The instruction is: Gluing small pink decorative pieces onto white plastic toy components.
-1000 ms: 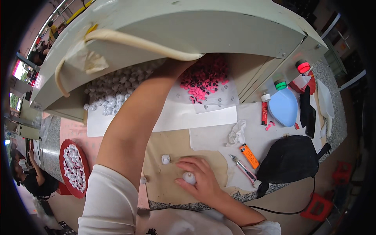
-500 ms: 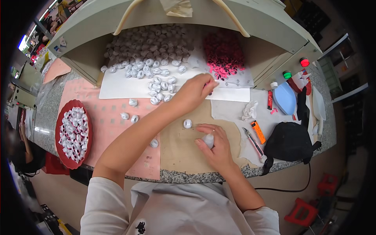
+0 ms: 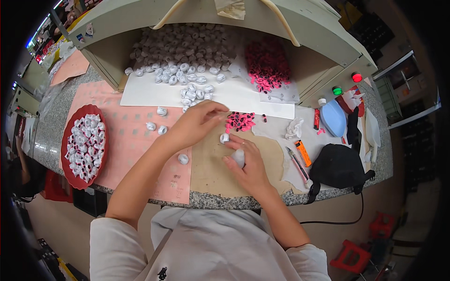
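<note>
My left hand (image 3: 199,122) hovers beside a small heap of pink pieces with dark spots (image 3: 240,122). Its fingers are stretched out, and nothing shows in them. My right hand (image 3: 253,167) rests over the brown paper (image 3: 215,175), fingers curled round a whitish, rounded object (image 3: 239,158) whose kind is partly hidden. Just beyond its fingertips sits a single white ball-like piece (image 3: 224,138). More white pieces (image 3: 191,93) lie loosely on the white sheet ahead of my left hand.
A red scalloped dish (image 3: 104,161) holds many white pieces with dark pink spots. Inside the grey cabinet (image 3: 101,56) are big piles of white pieces and pink pieces (image 3: 267,65). On the right lie a cutter knife (image 3: 298,165), an orange box (image 3: 303,153), a black bag (image 3: 337,166) and a blue tray (image 3: 333,119).
My left hand has drawn back left from the cabinet's pink pile and opened. A small heap of pink pieces now lies on the work surface. My right hand still holds the whitish object.
</note>
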Action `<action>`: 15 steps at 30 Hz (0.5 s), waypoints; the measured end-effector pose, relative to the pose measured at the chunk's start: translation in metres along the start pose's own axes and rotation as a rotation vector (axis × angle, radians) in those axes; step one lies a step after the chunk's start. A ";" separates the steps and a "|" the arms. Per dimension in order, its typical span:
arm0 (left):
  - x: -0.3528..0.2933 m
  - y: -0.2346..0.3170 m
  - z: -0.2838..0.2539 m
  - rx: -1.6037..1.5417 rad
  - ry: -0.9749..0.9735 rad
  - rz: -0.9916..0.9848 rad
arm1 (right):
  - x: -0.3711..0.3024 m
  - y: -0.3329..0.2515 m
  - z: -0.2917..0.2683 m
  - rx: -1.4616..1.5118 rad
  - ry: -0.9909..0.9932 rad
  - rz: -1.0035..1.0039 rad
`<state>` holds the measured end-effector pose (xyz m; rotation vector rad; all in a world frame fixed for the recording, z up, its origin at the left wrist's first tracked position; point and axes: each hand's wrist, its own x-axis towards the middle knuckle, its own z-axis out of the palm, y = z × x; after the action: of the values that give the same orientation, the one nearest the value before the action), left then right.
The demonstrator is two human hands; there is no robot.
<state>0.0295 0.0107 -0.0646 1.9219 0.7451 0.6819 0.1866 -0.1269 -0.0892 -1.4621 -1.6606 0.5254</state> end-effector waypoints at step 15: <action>-0.056 0.012 0.000 0.409 0.240 0.265 | -0.004 -0.003 0.019 0.193 0.032 0.060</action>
<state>-0.0054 -0.0347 -0.0622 2.3673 0.8344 0.9965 0.1697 -0.1275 -0.0990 -1.3753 -1.5008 0.6729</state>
